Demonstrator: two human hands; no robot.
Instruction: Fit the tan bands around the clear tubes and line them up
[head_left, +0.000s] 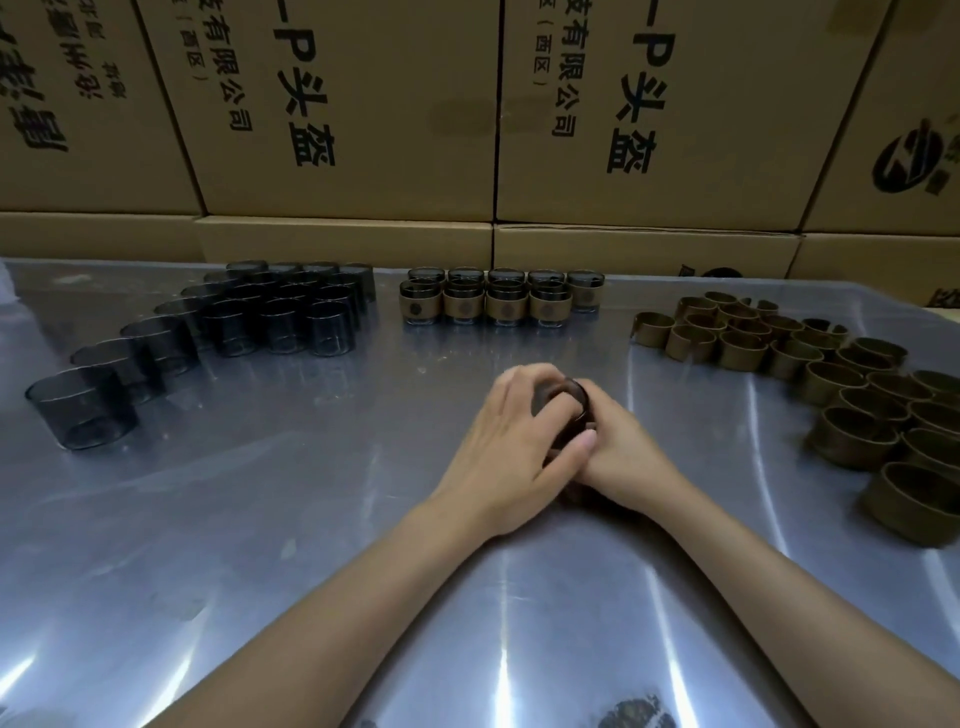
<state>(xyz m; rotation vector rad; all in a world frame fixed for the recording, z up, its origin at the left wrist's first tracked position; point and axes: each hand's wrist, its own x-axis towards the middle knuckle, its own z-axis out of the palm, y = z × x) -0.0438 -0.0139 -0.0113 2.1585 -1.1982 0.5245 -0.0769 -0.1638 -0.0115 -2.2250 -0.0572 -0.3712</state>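
1. both hands meet mid-table: left hand (511, 447) and right hand (621, 457) are curled round one tube (571, 397), gripping it between them. only its dark rim peeks out, so can't tell if a band is on it.
2. bare clear tubes (270, 317) stand empty in rows at far left.
3. finished banded tubes (501, 299) are lined up at the back centre, stacked two high.
4. loose tan bands (810, 364) are clustered on the right, upright and hollow.
5. all on a shiny table (311, 519), cardboard boxes (363, 104) behind.
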